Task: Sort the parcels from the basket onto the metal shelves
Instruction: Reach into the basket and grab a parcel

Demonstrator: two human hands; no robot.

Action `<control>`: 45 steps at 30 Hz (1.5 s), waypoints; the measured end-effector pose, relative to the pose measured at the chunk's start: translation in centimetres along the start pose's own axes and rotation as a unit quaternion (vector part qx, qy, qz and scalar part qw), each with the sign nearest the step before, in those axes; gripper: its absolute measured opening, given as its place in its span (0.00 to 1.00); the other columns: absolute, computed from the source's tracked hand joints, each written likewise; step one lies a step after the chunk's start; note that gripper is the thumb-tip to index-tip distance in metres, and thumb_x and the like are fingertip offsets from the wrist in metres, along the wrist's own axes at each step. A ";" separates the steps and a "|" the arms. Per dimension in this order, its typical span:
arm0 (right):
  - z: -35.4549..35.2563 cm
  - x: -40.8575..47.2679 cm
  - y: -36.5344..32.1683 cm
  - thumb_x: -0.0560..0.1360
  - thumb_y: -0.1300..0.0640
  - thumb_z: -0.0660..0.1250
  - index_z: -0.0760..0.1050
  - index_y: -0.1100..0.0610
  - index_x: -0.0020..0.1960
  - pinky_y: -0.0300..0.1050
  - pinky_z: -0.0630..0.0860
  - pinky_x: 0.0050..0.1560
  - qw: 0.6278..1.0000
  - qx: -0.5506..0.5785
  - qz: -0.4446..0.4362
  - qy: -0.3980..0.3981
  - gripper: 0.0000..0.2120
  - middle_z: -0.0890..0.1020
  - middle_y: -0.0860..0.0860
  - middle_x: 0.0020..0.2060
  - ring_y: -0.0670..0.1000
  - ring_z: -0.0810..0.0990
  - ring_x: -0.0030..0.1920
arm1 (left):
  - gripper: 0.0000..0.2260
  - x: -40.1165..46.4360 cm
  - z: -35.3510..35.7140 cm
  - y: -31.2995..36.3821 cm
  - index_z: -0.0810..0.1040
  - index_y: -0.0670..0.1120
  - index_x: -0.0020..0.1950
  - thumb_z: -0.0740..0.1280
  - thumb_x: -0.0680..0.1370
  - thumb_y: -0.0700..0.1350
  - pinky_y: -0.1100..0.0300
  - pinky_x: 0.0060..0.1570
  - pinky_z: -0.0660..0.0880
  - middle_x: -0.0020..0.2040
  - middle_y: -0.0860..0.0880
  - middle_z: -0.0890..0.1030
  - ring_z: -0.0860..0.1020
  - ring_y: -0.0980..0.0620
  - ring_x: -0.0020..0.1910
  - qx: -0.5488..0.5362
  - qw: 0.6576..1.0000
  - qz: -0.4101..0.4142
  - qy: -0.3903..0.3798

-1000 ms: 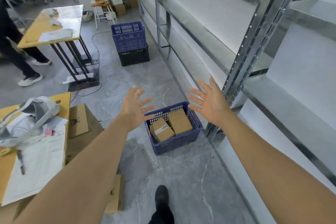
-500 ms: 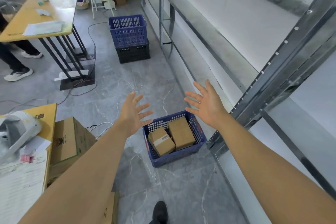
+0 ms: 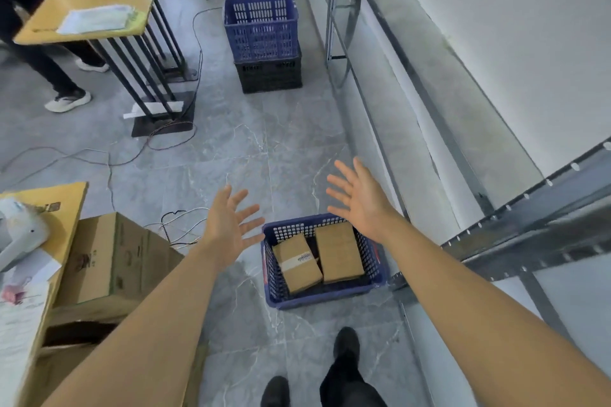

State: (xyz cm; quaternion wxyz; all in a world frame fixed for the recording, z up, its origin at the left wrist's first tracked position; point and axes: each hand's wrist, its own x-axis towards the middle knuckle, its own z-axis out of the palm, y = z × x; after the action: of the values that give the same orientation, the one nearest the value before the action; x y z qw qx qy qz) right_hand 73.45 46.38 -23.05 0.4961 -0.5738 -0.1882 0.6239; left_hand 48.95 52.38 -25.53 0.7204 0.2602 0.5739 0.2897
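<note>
Both hands, left point(image 3: 228, 225) and right point(image 3: 362, 200), hover above basket point(image 3: 322, 296) on floor, fingers spread, empty. Two parcels point(image 3: 297, 263) inside (side by side). Grab one squarely, lift straight to shelves point(image 3: 463, 129).

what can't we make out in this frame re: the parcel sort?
Head view only:
- Label text on the left parcel: too small.
- Anything beneath the two parcels in the blue basket: hidden by them.
- Upper metal shelves: cut off by the right edge.
- Stacked crates: contents hidden by their walls.
</note>
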 end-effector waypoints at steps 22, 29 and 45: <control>-8.2 27.4 20.5 0.86 0.39 0.49 0.61 0.47 0.82 0.59 0.61 0.78 0.986 -0.090 0.140 -0.005 0.28 0.64 0.52 0.82 0.54 0.62 0.82 | 0.28 28.4 -3.3 -16.6 0.60 0.54 0.84 0.47 0.85 0.63 0.37 0.80 0.56 0.85 0.46 0.61 0.60 0.43 0.83 0.001 0.991 -0.129 0.043; -10.5 35.5 32.6 0.86 0.40 0.48 0.59 0.48 0.83 0.55 0.59 0.78 0.974 -0.143 0.178 0.004 0.28 0.62 0.52 0.83 0.53 0.60 0.82 | 0.27 37.4 -5.1 -26.5 0.61 0.54 0.83 0.47 0.86 0.62 0.44 0.76 0.59 0.84 0.49 0.63 0.61 0.46 0.82 0.033 0.984 -0.164 0.056; -14.8 44.6 48.6 0.85 0.38 0.52 0.76 0.38 0.63 0.45 0.66 0.68 0.944 -0.206 0.258 0.014 0.16 0.79 0.36 0.56 0.38 0.81 0.55 | 0.29 47.7 -8.3 -39.8 0.56 0.51 0.85 0.51 0.86 0.62 0.45 0.79 0.58 0.85 0.48 0.60 0.59 0.46 0.83 0.037 0.969 -0.206 0.132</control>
State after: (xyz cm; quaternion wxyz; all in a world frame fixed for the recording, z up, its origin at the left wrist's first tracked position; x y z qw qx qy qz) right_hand 73.94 57.47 -89.75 0.1914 -0.7010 -0.1513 0.6701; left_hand 53.80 59.19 -87.69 0.6723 0.1225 0.7155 0.1451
